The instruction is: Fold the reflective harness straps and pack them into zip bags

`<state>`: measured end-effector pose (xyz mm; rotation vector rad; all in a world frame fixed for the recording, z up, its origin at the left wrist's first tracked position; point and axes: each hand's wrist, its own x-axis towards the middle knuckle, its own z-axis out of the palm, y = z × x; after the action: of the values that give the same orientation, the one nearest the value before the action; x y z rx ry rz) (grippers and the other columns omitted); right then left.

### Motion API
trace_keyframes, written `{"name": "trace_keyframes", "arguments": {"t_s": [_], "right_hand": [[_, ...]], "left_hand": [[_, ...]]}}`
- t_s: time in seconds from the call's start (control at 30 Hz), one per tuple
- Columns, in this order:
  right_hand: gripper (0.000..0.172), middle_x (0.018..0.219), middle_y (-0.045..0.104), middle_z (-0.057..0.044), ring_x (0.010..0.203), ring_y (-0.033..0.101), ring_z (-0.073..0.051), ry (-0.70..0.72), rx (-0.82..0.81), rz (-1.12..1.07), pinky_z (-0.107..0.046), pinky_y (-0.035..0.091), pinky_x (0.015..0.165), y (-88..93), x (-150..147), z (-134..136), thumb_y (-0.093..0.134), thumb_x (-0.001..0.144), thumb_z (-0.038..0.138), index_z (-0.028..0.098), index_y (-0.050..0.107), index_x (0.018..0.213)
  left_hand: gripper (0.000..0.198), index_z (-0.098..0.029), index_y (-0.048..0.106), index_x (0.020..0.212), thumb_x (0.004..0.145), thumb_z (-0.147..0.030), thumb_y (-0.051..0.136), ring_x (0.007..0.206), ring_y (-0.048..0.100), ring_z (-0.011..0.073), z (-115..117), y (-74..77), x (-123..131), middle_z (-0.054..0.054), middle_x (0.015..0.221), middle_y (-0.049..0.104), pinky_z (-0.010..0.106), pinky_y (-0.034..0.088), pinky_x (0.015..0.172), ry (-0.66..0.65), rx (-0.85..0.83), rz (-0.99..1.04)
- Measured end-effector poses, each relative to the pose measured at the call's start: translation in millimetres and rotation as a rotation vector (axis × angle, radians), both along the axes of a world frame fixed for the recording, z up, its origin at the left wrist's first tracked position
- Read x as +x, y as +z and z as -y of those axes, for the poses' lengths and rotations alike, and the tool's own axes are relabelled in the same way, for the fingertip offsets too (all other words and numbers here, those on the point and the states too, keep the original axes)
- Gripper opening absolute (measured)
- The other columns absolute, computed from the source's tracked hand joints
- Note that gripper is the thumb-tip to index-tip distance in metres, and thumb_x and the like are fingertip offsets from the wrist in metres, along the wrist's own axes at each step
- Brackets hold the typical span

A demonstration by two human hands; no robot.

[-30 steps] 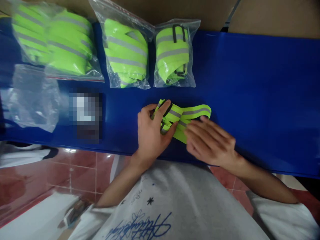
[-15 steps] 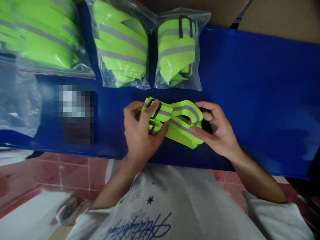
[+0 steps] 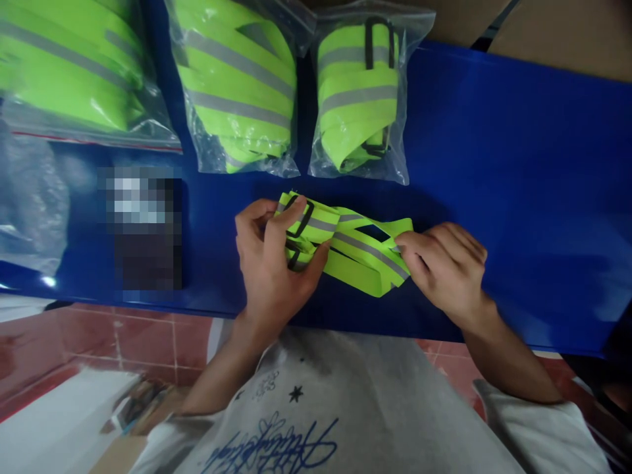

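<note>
A neon yellow-green strap with a grey reflective stripe lies in folds over the blue table, near its front edge. My left hand grips the folded end with the black buckles, thumb and forefinger pressed on it. At the other end, my right hand pinches the looped part of the strap, its fingers curled in. Between the two hands the strap forms narrow loops with a small gap.
Along the back of the blue table lie clear bags with similar straps: a right bag, a middle bag and a left bag. A pixelated dark object is at left. Cardboard borders the back right.
My right hand has closed from spread fingers into a pinch and turned over, a little to the right. The strap's upper loop is flatter and narrower. The view has shifted slightly.
</note>
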<state>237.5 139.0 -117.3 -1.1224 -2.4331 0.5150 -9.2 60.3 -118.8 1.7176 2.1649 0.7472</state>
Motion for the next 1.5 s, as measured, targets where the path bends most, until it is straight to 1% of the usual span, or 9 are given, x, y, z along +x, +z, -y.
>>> {"name": "trace_keyframes", "arguments": {"t_s": [0.2, 0.5, 0.7, 0.87, 1.1, 1.23, 1.37, 1.43, 1.5], "right_hand": [[0.048, 0.092, 0.067, -0.002, 0.08, 0.065, -0.017, -0.098, -0.222, -0.087, -0.034, 0.058, 0.078, -1.7, -6, 3, 0.07, 0.095, 0.038, 0.024, 0.053, 0.138], [0.04, 0.118, 0.064, -0.012, 0.097, 0.066, -0.024, -0.165, -0.195, -0.126, -0.042, 0.059, 0.082, 5.1, -19, 5, 0.072, 0.093, 0.04, 0.024, 0.06, 0.128], [0.02, 0.107, 0.068, -0.007, 0.082, 0.066, -0.017, -0.18, -0.238, -0.16, -0.034, 0.058, 0.075, 3.9, -17, 4, 0.065, 0.096, 0.027, 0.023, 0.062, 0.115], [0.028, 0.095, 0.069, -0.002, 0.075, 0.066, -0.014, -0.162, -0.376, -0.188, -0.03, 0.057, 0.071, 8.6, -16, 5, 0.065, 0.097, 0.03, 0.024, 0.058, 0.124], [0.011, 0.122, 0.068, -0.012, 0.115, 0.066, -0.027, 0.015, -0.143, -0.023, -0.043, 0.054, 0.097, 11.4, -18, 5, 0.063, 0.098, 0.026, 0.021, 0.063, 0.108], [0.037, 0.124, 0.072, -0.01, 0.112, 0.067, -0.026, 0.081, -0.165, 0.09, -0.042, 0.053, 0.096, 19.8, -17, 10, 0.055, 0.102, 0.023, 0.02, 0.053, 0.139], [0.043, 0.141, 0.065, -0.015, 0.124, 0.061, -0.034, 0.137, -0.023, 0.26, -0.049, 0.046, 0.102, 29.5, -24, 24, 0.06, 0.101, 0.043, 0.016, 0.059, 0.134], [0.056, 0.139, 0.066, -0.018, 0.121, 0.062, -0.035, 0.147, -0.004, 0.278, -0.049, 0.045, 0.101, 30.2, -28, 32, 0.062, 0.098, 0.052, 0.012, 0.058, 0.136], [0.053, 0.129, 0.071, -0.017, 0.114, 0.065, -0.033, 0.144, -0.004, 0.275, -0.047, 0.046, 0.097, 28.6, -31, 38, 0.063, 0.098, 0.052, 0.011, 0.06, 0.131]], "left_hand": [[0.063, -0.033, 0.052, 0.142, 0.084, -0.037, 0.078, 0.127, 0.054, 0.0351, -1, 0.1, 0, 0.014, 0.132, 0.049, 0.059, 0.049, 0.107, 0.012, -0.021, -0.004], [0.063, -0.029, 0.053, 0.142, 0.084, -0.036, 0.078, 0.127, 0.054, 0.0355, 1, -0.8, 2, 0.015, 0.134, 0.049, 0.057, 0.049, 0.107, 0.016, -0.005, -0.011], [0.064, -0.028, 0.052, 0.143, 0.084, -0.036, 0.076, 0.128, 0.054, 0.0346, 2, -3.3, 4, 0.015, 0.135, 0.049, 0.056, 0.048, 0.108, 0.018, -0.014, -0.028], [0.067, -0.028, 0.051, 0.144, 0.083, -0.039, 0.078, 0.13, 0.051, 0.0349, 3, -11.3, 0, 0.015, 0.135, 0.047, 0.056, 0.046, 0.111, 0.007, 0.037, 0.025], [0.069, -0.026, 0.05, 0.144, 0.082, -0.039, 0.078, 0.129, 0.051, 0.0345, 5, -17.6, -5, 0.015, 0.135, 0.046, 0.056, 0.044, 0.112, -0.037, 0.112, 0.038], [0.068, -0.024, 0.049, 0.144, 0.085, -0.043, 0.076, 0.127, 0.051, 0.0322, 5, -17.8, -6, 0.014, 0.132, 0.046, 0.054, 0.046, 0.111, -0.054, 0.127, 0.005], [0.069, -0.026, 0.047, 0.144, 0.084, -0.046, 0.075, 0.13, 0.05, 0.0336, 6, -19.1, -7, 0.014, 0.132, 0.047, 0.055, 0.047, 0.11, -0.028, 0.11, -0.025], [0.068, -0.027, 0.047, 0.144, 0.085, -0.046, 0.074, 0.13, 0.05, 0.0333, 7, -19.7, -8, 0.013, 0.133, 0.047, 0.054, 0.047, 0.111, -0.02, 0.092, -0.032], [0.067, -0.027, 0.048, 0.144, 0.086, -0.047, 0.074, 0.129, 0.051, 0.0325, 7, -20.0, -9, 0.012, 0.132, 0.048, 0.053, 0.048, 0.111, -0.039, 0.108, -0.039]]}}
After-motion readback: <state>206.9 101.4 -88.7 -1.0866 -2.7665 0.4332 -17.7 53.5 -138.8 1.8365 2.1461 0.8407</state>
